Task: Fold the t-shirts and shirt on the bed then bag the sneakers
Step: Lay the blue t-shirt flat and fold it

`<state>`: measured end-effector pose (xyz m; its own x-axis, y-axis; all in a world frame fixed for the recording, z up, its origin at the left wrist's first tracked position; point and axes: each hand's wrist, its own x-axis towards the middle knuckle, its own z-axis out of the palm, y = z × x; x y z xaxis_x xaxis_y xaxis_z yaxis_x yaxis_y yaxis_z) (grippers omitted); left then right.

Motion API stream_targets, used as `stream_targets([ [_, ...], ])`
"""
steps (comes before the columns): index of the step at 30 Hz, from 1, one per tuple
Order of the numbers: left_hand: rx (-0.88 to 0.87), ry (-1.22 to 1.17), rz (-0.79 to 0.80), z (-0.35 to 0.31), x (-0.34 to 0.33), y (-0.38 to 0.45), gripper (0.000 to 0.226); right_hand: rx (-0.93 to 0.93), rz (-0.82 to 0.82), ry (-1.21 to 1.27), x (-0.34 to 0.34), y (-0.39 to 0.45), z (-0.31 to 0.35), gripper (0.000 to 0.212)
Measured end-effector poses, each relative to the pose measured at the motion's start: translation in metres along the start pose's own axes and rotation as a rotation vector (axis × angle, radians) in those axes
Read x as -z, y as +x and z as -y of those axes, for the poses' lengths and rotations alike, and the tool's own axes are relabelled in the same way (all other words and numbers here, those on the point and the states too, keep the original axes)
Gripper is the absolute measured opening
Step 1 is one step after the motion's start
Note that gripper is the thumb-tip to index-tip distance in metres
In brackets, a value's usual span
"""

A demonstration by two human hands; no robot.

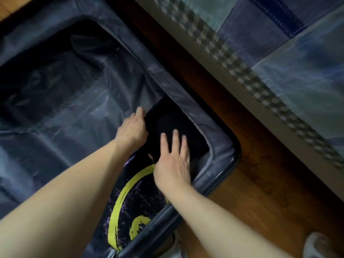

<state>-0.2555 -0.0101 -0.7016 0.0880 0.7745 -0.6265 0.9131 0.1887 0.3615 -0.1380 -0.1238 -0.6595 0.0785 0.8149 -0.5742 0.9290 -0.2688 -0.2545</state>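
Observation:
A large grey storage bag (219, 144) lies open on the wooden floor. Inside its near right corner lies a folded black t-shirt (134, 205) with a yellow and purple print. A plain black folded garment (167, 118) lies on top of it, further in. My right hand (173, 164) lies flat on this black garment with fingers straight. My left hand (132, 127) grips the edge of the bag's translucent inner flap (83, 101) just beside the garment. At the bottom right corner shows part of a white sneaker (322, 246), blurred.
The bed (279, 43), with a blue patchwork cover and a checked edge band, runs diagonally along the upper right. A strip of brown wooden floor (251, 164) separates it from the bag. The bag's left part is dark and covered by the flap.

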Motion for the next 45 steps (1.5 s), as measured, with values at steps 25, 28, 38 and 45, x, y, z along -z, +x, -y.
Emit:
stream_targets([
  [25, 0.243, -0.468, 0.058, -0.145, 0.12, -0.289, 0.046, 0.333, 0.197, -0.023, 0.288, -0.171, -0.02, 0.051],
  [28, 0.141, -0.533, 0.073, -0.22, 0.196, -0.351, 0.034, 0.236, -0.044, 0.082, 0.405, -0.23, -0.047, 0.041],
  [38, 0.188, -0.789, -0.034, -0.379, 0.325, -0.443, 0.021, 0.279, -0.014, -0.204, 0.536, -0.223, -0.141, 0.052],
  [45, 0.398, -0.926, -0.184, -0.402, 0.313, -0.471, 0.021, 0.334, -0.138, -0.419, 0.529, -0.133, -0.134, 0.036],
])
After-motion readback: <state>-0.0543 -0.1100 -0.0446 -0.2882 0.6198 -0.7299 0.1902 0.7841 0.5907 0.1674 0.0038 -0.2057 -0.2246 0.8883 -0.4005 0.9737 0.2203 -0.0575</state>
